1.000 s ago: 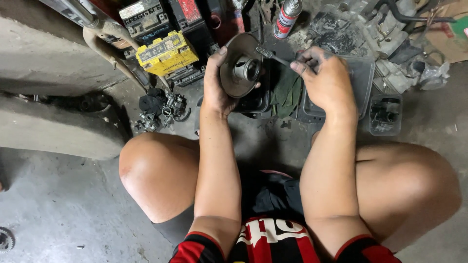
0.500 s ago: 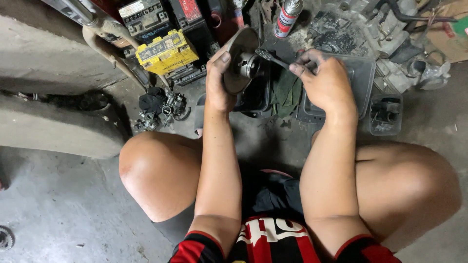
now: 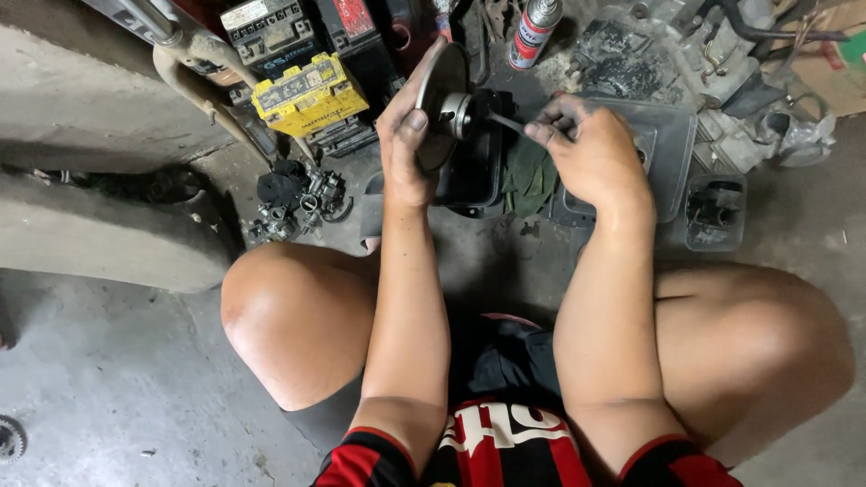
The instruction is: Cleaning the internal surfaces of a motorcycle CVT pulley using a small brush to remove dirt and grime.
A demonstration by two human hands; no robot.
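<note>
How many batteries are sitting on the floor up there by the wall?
3 that I can make out: a yellow battery, a dark battery just behind it, and a red-topped battery to its right at the frame's top edge. More may lie out of view.

Round metal disc with hub, held edge-on; thin tool touching hub.

spray can top cut off by frame edge, gear cropped at left edge
</note>
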